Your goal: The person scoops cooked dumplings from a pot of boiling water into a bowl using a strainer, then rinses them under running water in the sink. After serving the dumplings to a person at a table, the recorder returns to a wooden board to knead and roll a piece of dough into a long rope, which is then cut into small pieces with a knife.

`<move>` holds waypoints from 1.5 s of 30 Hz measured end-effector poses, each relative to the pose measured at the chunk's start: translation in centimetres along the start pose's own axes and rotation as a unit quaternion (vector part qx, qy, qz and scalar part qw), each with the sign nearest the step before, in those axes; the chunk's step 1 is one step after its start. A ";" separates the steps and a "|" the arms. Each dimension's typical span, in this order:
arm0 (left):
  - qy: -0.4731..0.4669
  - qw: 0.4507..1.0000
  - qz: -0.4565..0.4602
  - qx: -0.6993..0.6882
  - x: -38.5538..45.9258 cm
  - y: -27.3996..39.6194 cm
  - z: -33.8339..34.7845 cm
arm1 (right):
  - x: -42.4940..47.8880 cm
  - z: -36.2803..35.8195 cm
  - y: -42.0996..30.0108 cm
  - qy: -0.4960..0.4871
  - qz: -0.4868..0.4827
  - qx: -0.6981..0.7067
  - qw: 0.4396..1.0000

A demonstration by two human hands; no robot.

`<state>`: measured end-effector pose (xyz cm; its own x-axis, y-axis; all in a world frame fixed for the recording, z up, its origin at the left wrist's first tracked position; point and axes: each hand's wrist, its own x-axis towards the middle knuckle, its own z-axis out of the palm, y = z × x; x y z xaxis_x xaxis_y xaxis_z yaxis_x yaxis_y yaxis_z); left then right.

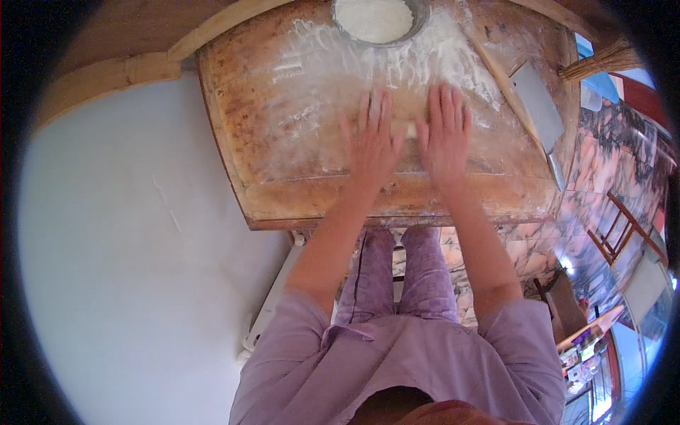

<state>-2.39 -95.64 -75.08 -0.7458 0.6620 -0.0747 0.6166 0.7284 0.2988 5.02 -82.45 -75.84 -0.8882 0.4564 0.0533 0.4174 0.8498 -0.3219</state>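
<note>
My left hand [373, 135] lies palm down over the floured wooden board [297, 194], fingers spread and slightly blurred. Beside it, my right hand [445, 133] is also palm down with its fingers stretched forward. A small pale piece of what looks like dough [411, 129] shows in the gap between the two hands. The palms hide the rest of it, so its full shape cannot be seen. Loose white flour [393, 66] is streaked across the board beyond my fingertips. At the far edge stands a round metal bowl [421, 21] of white flour [374, 20].
A thin wooden rolling pin [502, 79] lies slanted on the board's right side. Against it rests a broad metal blade [539, 101], probably a cleaver. A straw brush [603, 61] juts in at the upper right. A pale wall [133, 223] borders the left; chairs [611, 234] stand at right.
</note>
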 end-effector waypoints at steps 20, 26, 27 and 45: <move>0.052 0.998 -0.046 0.013 5.8 -0.5 0.8 | 4.4 1.1 -0.2 0.048 -0.005 -0.023 0.999; -0.123 0.987 0.099 0.037 -5.0 -1.2 -0.4 | -6.1 -1.5 0.4 -0.189 -0.130 -0.069 0.971; -0.124 0.988 0.083 0.046 -8.6 -1.5 -0.1 | -8.8 -1.9 0.5 -0.184 -0.111 -0.069 0.974; -0.103 0.964 0.110 -0.218 -6.4 -0.8 -0.2 | -8.0 0.8 -2.8 -0.158 -0.117 -0.030 0.980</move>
<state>1.83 -100.51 -74.68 -0.5148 0.8461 -0.1382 0.5563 0.4524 0.6970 10.81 -88.64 -76.10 -0.9722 0.1505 -0.1792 0.1969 0.9399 -0.2789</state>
